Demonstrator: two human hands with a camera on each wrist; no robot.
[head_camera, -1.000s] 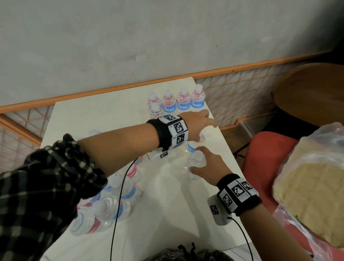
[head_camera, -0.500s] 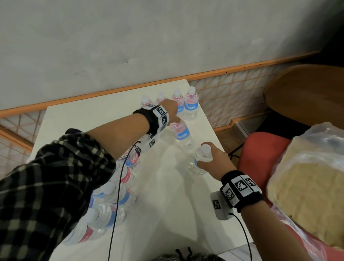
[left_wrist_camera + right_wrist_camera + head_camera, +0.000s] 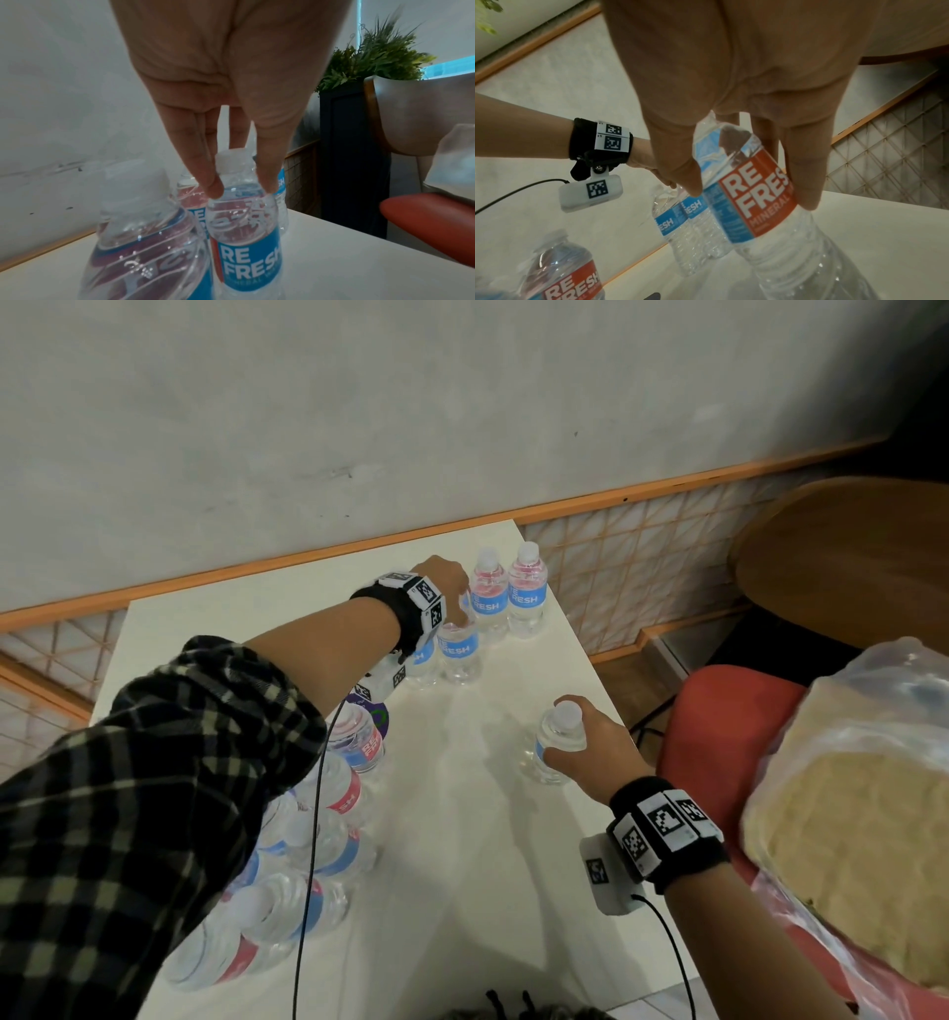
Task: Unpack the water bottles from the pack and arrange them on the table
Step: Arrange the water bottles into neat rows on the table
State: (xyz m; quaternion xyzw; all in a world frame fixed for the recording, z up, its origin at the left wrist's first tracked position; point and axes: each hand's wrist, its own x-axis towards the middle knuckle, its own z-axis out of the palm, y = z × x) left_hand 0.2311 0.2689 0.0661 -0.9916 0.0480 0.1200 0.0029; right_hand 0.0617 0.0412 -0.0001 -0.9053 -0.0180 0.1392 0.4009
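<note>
The left hand (image 3: pixel 444 588) reaches to the far end of the white table (image 3: pixel 493 865), its fingertips (image 3: pixel 214 188) pinching the shoulder of an upright water bottle (image 3: pixel 244 233) just under the cap, thumb on one side and fingers on the other. This bottle stands on the tabletop touching a second one (image 3: pixel 423 662) on the wrist side of the hand. Just beyond the fingers stand two more bottles (image 3: pixel 508 603), close to the table's far edge and its right-hand corner, so little room is left past the hand; the wall rises right behind that edge.

The right hand (image 3: pixel 590 742) is clamped around another bottle (image 3: pixel 552 747), fingers wrapped over its upper body and label. From the head view this one stands near the table's right edge, well apart from the far group. Between the two hands lies an open stretch of bare tabletop. Just outside the right hand, past the edge, is a red chair (image 3: pixel 719 737) carrying a plastic bag (image 3: pixel 852 814).

Under and behind the left forearm lie the remaining packed bottles (image 3: pixel 318 855), clustered along the table's left side.

All the bottles are small, clear and ribbed, with white caps and wrap labels that are part blue, part red, printed "RE FRESH" in white.
</note>
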